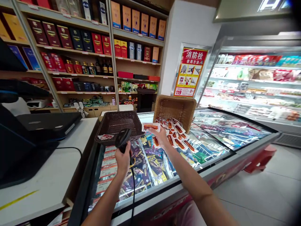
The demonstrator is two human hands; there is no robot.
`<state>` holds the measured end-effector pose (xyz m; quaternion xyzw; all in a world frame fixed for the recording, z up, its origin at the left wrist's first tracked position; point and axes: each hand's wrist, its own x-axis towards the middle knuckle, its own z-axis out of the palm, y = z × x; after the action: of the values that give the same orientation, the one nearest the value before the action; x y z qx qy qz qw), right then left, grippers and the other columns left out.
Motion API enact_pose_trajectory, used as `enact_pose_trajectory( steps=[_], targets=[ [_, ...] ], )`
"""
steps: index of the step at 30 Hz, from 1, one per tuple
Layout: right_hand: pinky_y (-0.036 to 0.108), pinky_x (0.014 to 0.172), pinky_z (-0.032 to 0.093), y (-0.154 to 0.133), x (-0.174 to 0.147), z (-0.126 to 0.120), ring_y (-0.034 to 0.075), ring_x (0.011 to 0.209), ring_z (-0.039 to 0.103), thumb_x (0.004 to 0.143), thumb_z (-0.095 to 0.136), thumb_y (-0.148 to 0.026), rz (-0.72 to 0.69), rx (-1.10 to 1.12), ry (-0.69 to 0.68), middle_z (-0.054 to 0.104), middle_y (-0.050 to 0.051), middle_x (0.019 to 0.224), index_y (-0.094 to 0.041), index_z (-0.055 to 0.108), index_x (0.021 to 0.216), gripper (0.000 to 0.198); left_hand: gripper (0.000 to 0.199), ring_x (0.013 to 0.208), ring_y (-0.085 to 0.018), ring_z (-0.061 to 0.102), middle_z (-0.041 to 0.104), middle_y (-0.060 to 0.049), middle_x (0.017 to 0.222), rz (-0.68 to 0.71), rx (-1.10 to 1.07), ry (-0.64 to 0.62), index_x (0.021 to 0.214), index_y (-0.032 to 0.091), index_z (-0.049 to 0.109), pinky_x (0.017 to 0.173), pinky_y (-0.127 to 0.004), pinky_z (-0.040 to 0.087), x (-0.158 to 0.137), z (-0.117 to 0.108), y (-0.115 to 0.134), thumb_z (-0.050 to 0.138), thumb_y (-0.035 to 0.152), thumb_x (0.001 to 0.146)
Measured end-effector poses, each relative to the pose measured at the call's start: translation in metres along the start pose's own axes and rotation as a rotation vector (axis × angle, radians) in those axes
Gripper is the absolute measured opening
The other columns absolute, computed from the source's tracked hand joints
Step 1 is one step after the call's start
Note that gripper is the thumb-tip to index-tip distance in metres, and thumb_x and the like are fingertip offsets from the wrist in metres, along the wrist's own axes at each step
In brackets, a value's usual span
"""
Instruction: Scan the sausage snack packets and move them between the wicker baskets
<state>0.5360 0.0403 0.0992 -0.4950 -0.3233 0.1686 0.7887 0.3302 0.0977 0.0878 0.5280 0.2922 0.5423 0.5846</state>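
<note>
My left hand [123,159] is wrapped round the handle of a black barcode scanner [122,138], whose cable hangs down over the freezer's front. In my right hand [161,137] is a sealed packet of sausage [150,127], gripped at its right end and held level to the right of the scanner head. A tan wicker basket [162,105] lies tipped on its side, and many similar sausage packets [179,143] spill from it over the freezer's glass lid. Behind the scanner sits a dark brown basket [110,121] with a small packet [105,137] at its near left corner.
Both baskets stand on a glass-topped chest freezer [207,144] full of packaged goods. To the left is a white counter [58,169] with a black checkout machine [21,141]. A red stool [261,158] stands right of the freezer, and shelves of boxes [94,59] line the back.
</note>
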Motion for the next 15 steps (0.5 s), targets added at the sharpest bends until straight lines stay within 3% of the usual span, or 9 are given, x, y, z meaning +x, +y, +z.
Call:
enact_pose_trajectory(
  steps=[3, 7, 15],
  targets=[
    [0.038, 0.088, 0.06, 0.008, -0.008, -0.014, 0.022, 0.091, 0.074, 0.063, 0.091, -0.046, 0.013, 0.182, 0.123, 0.078, 0.005, 0.098, -0.02, 0.071, 0.095, 0.046, 0.051, 0.041, -0.01, 0.045, 0.053, 0.002, 0.048, -0.035, 0.123, -0.194, 0.066, 0.018, 0.056, 0.042, -0.022, 0.035, -0.01, 0.004, 0.001, 0.077, 0.063, 0.074],
    [0.037, 0.083, 0.062, 0.015, -0.008, -0.021, 0.021, 0.084, 0.073, 0.061, 0.092, -0.043, 0.037, 0.162, 0.207, 0.078, 0.003, 0.093, -0.019, 0.072, 0.098, 0.049, 0.051, 0.038, -0.011, 0.045, 0.053, 0.003, 0.047, -0.11, 0.232, -0.376, 0.071, 0.019, 0.056, 0.04, -0.023, 0.035, -0.017, 0.007, -0.002, 0.076, 0.066, 0.074],
    [0.036, 0.077, 0.061, 0.014, -0.011, -0.023, 0.022, 0.087, 0.071, 0.061, 0.089, -0.049, 0.08, 0.087, 0.223, 0.076, 0.003, 0.093, -0.019, 0.069, 0.099, 0.053, 0.049, 0.039, -0.012, 0.049, 0.056, 0.0, 0.049, -0.113, 0.338, -0.429, 0.066, 0.019, 0.056, 0.041, -0.023, 0.038, -0.022, 0.009, 0.001, 0.072, 0.063, 0.079]
  ],
)
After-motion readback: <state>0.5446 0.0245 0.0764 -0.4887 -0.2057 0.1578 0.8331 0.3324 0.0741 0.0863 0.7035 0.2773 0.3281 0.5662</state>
